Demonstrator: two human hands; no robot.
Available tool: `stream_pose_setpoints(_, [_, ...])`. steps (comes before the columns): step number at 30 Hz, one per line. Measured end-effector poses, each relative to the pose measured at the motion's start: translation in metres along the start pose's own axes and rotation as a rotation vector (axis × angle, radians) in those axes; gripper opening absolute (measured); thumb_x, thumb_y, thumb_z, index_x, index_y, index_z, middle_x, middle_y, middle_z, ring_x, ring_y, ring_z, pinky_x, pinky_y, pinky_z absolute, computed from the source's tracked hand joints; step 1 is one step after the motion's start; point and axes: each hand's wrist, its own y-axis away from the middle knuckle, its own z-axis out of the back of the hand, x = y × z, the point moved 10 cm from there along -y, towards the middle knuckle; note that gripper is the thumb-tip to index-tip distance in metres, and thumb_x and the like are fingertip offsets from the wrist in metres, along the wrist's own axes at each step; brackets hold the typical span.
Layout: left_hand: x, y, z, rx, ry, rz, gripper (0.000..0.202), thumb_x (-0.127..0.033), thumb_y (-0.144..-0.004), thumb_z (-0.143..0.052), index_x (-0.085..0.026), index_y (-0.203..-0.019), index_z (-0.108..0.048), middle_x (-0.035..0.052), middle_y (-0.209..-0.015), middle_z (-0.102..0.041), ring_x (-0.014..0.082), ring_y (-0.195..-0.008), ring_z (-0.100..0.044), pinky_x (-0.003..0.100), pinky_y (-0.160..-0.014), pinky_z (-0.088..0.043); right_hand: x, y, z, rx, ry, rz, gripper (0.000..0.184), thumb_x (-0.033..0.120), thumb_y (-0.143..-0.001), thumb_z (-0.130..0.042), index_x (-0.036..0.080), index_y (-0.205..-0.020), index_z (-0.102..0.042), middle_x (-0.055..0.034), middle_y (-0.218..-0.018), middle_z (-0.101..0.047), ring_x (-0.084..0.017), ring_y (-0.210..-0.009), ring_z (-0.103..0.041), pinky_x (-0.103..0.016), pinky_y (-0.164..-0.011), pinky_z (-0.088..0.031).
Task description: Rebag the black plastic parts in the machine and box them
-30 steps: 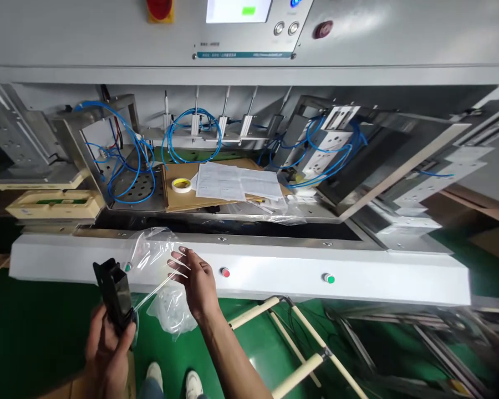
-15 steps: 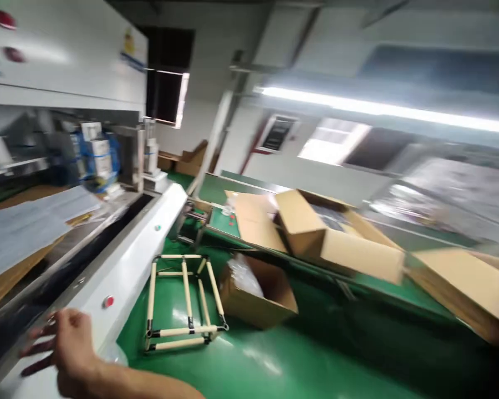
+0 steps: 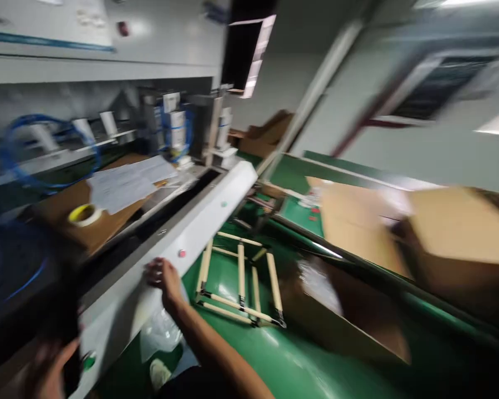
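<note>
My right hand [image 3: 165, 281] is over the white front ledge [image 3: 203, 230] of a machine, just left of a red button [image 3: 182, 253]. Its fingers look loosely apart, with nothing visible in them. At the lower left, my left hand [image 3: 52, 368] is smeared by motion, its thumb pointing up beside a dark shape I cannot make out. Whether it grips that shape is unclear. A green button [image 3: 88, 361] is close to its right. Behind the ledge, papers [image 3: 127, 180] and a yellow tape roll [image 3: 84, 215] lie on a cardboard sheet [image 3: 62, 221].
A frame of cream tubes [image 3: 242, 271] stands on the green floor, beside an open carton [image 3: 336, 327] with clear plastic in it. Right of it runs a green bench [image 3: 291, 213] bearing cardboard boxes [image 3: 461, 221]. A clear plastic bag [image 3: 160, 332] hangs below the ledge.
The view has swung left and down, so the machine fills more of it. My left hand has come into view at the lower left. My right hand remains over the ledge, nearer the red button.
</note>
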Motion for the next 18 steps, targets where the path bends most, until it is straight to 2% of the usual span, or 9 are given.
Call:
stream_pose_setpoints(2, [0.035,0.027,0.041,-0.183,0.133,0.150,0.048,-0.054,-0.095,-0.055,-0.013,-0.107,-0.076,0.0110,-0.097,-0.076,0.0268,-0.087,-0.074,0.042,-0.081,-0.065,-0.003,-0.012,0.000,0.047,0.026,-0.019,0.040,0.056,-0.084,-0.073,0.020,-0.100,-0.064,-0.0042,-0.093,-0.077,-0.014,-0.073,-0.072,-0.023,-0.061,-0.056])
stream_pose_setpoints(3, [0.048,0.037,0.053,-0.262,0.247,0.211,0.045,-0.052,-0.091,-0.057,-0.014,-0.105,-0.077,0.0113,-0.096,-0.077,0.0288,-0.092,-0.075,0.043,-0.086,-0.064,-0.005,-0.017,0.000,0.065,0.043,-0.029,0.043,0.058,-0.082,-0.073,0.020,-0.101,-0.065,-0.0051,-0.095,-0.078,-0.015,-0.076,-0.073,-0.024,-0.063,-0.057])
stream_pose_setpoints(5, [0.064,0.043,0.063,-0.371,0.490,0.295,0.042,-0.049,-0.082,-0.064,-0.016,-0.104,-0.077,0.0118,-0.099,-0.078,0.0319,-0.103,-0.075,0.045,-0.096,-0.060,-0.007,-0.022,0.002,0.080,0.076,-0.040,0.046,0.058,-0.079,-0.076,0.019,-0.102,-0.065,-0.0064,-0.095,-0.079,-0.017,-0.075,-0.074,-0.026,-0.064,-0.058])
stream_pose_setpoints(7, [0.072,0.039,0.066,-0.433,0.663,0.347,0.044,-0.047,-0.074,-0.070,-0.015,-0.104,-0.075,0.0118,-0.102,-0.078,0.0326,-0.107,-0.073,0.046,-0.101,-0.056,-0.008,-0.022,0.006,0.076,0.104,-0.042,0.045,0.055,-0.077,-0.077,0.019,-0.100,-0.065,-0.0063,-0.092,-0.079,-0.017,-0.073,-0.074,-0.029,-0.066,-0.059])
stream_pose_setpoints(10, [0.075,0.029,0.071,-0.472,0.700,0.373,0.046,-0.047,-0.071,-0.072,-0.016,-0.104,-0.072,0.0093,-0.099,-0.078,0.0306,-0.103,-0.072,0.045,-0.100,-0.053,-0.006,-0.022,0.013,0.057,0.143,-0.034,0.041,0.053,-0.077,-0.074,0.019,-0.097,-0.065,-0.0054,-0.087,-0.078,-0.017,-0.070,-0.073,-0.032,-0.068,-0.061])
stream_pose_setpoints(13, [0.070,0.025,0.073,-0.450,0.735,0.356,0.047,-0.045,-0.071,-0.072,-0.016,-0.108,-0.070,0.0084,-0.098,-0.078,0.0308,-0.104,-0.071,0.045,-0.102,-0.050,-0.001,-0.027,0.018,0.039,0.199,0.008,0.043,0.052,-0.071,-0.081,0.020,-0.095,-0.065,-0.0050,-0.085,-0.078,-0.018,-0.070,-0.074,-0.033,-0.069,-0.062])
stream_pose_setpoints(16, [0.060,0.030,0.076,-0.452,0.763,0.314,0.043,-0.043,-0.073,-0.071,-0.017,-0.107,-0.069,0.0093,-0.103,-0.078,0.0312,-0.106,-0.071,0.045,-0.102,-0.050,0.006,-0.033,0.022,0.038,0.283,0.077,0.053,0.052,-0.061,-0.090,0.020,-0.095,-0.065,-0.0043,-0.083,-0.077,-0.019,-0.069,-0.073,-0.033,-0.069,-0.060])
stream_pose_setpoints(18, [0.049,0.036,0.079,-0.464,0.752,0.270,0.038,-0.042,-0.075,-0.071,-0.018,-0.105,-0.068,0.0096,-0.106,-0.078,0.0306,-0.107,-0.071,0.044,-0.101,-0.051,0.012,-0.035,0.025,0.033,0.351,0.127,0.055,0.053,-0.060,-0.090,0.019,-0.096,-0.066,-0.0031,-0.081,-0.075,-0.018,-0.066,-0.069,-0.032,-0.065,-0.057])
